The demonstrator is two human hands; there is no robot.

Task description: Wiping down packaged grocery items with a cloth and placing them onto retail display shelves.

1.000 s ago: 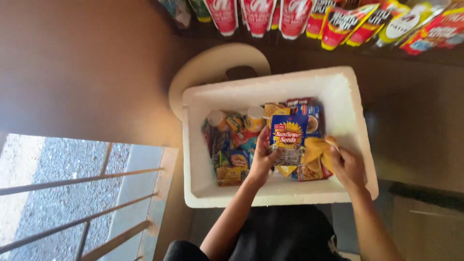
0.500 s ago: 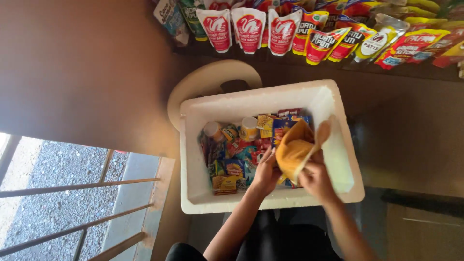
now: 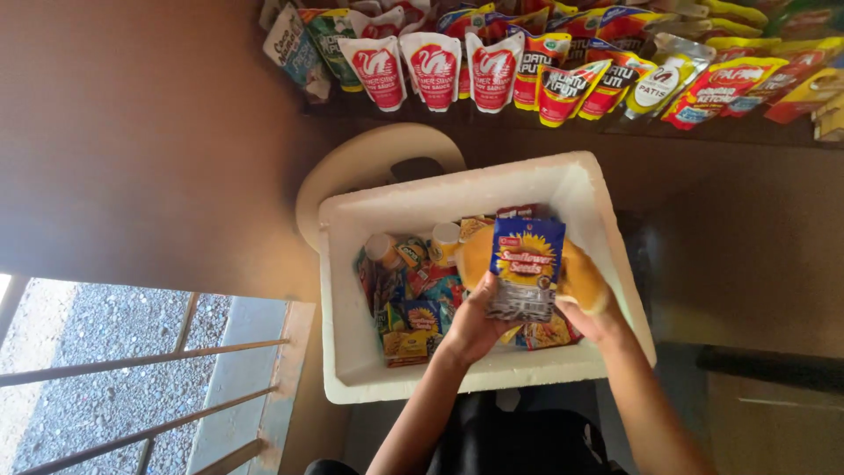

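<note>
- Left hand [image 3: 470, 330]: grip closed on glossy blue seed packet [image 3: 526, 268], above box centre.
- Right hand [image 3: 598, 318]: grip closed on crinkled orange packet [image 3: 582, 277], at 3 o'clock.
- White foam box [image 3: 352, 352]: rectangular, thick-walled, holds assorted snack packets [image 3: 413, 303].

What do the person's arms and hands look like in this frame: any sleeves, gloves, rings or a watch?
Both forearms are bare up to the frame edge, with no sleeves in view. The left hand and right hand wear no gloves. No watch, bracelet or ring shows on the visible parts.
</note>
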